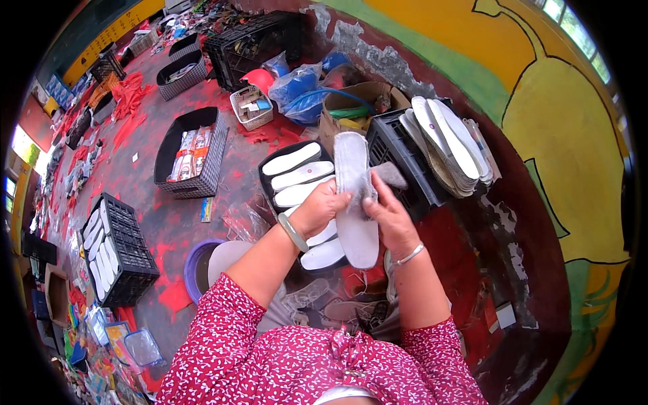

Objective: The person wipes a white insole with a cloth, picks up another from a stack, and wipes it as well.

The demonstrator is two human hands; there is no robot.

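In front of me a long grey-white fuzzy shoe insole (355, 233) stands nearly upright between my hands. My left hand (318, 208) pinches its left edge, thumb on the face and the other fingers partly hidden. From the right, my right hand (393, 219) grips it, thumb in front. Behind that hand a second grey fuzzy insole (389, 175) sticks out to the right; how it is held is hidden. Under my hands sits a dark basket (267, 183) with several white insoles (297, 174) laid crosswise.
At the right, a stack of insoles (442, 145) rests on a black crate (398, 152). Left stand a woven basket of packets (219, 158), a crate of white insoles (138, 260) and a purple basin (194, 270). A painted wall (567, 121) closes off the right.
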